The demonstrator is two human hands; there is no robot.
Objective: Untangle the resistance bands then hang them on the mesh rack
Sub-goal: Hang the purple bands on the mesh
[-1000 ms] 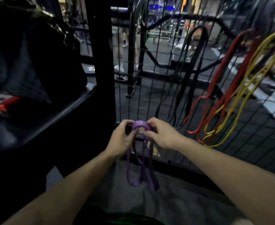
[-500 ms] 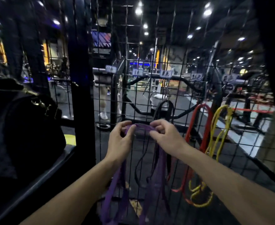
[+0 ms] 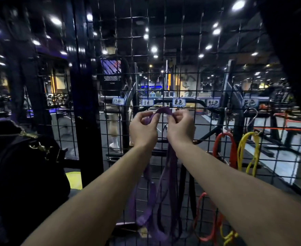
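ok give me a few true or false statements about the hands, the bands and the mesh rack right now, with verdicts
1. Both hands hold the purple band. True: the left hand and right hand pinch its top loop.
2. The purple band lies on the floor. False: it is raised against the mesh rack, its loops dangling.
3. A red band and a yellow band hang on the rack to the right. True.
4. The left hand holds the yellow band. False: it holds the purple one.
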